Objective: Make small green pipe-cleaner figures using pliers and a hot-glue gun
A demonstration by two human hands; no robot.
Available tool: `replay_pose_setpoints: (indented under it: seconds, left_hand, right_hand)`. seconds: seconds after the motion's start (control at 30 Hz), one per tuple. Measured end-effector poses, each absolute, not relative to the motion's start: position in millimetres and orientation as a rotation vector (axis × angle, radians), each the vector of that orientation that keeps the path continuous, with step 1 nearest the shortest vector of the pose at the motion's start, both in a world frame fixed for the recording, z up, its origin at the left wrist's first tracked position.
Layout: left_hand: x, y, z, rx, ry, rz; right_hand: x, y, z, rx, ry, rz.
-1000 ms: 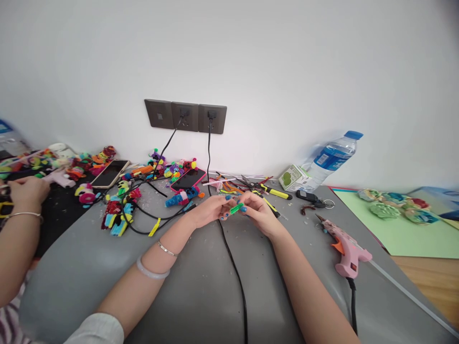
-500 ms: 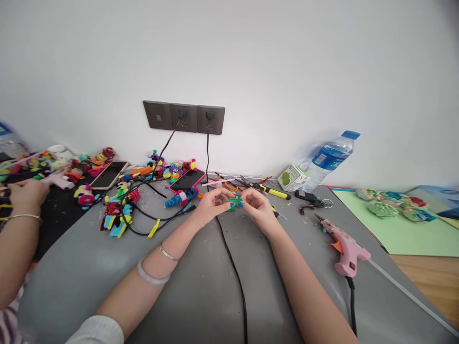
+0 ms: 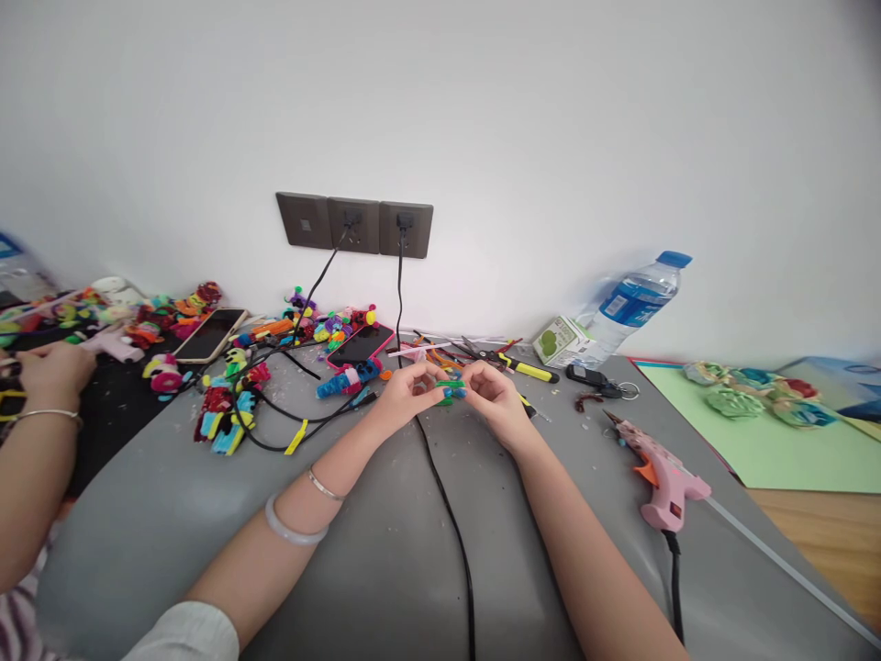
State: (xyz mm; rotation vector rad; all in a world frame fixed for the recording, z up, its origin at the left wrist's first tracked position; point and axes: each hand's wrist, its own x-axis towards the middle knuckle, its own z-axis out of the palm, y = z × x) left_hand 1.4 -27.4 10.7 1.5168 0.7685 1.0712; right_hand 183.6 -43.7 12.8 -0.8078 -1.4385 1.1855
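Observation:
Above the middle of the grey table, my left hand [image 3: 406, 399] and my right hand [image 3: 494, 401] meet at the fingertips. Between them they pinch a small green pipe cleaner piece [image 3: 449, 385], mostly covered by the fingers. Thumb and fingers are closed on it from both sides. Just left of my left hand lies a blue pipe cleaner figure [image 3: 348, 378]. Behind the hands are loose pipe cleaners [image 3: 440, 349] and pliers with yellow-and-black handles [image 3: 527, 367].
To the right lies a pink glue gun [image 3: 664, 477], below a leaning water bottle [image 3: 640, 308] and a car key [image 3: 596, 380]. Phones [image 3: 362, 346] and pipe cleaner figures [image 3: 224, 404] spread leftward. A black cord [image 3: 440, 496] crosses under my hands. Another person's hand [image 3: 55, 372] works at far left.

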Motion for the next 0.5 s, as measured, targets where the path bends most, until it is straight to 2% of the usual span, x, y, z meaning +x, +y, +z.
replay_pose_setpoints:
  seconds: [0.5]
  left_hand:
    - [2.2,-24.8,8.7,1.574,0.796,1.092]
  right_hand:
    - [183.8,-42.2,11.9,-0.817,-1.521,1.078]
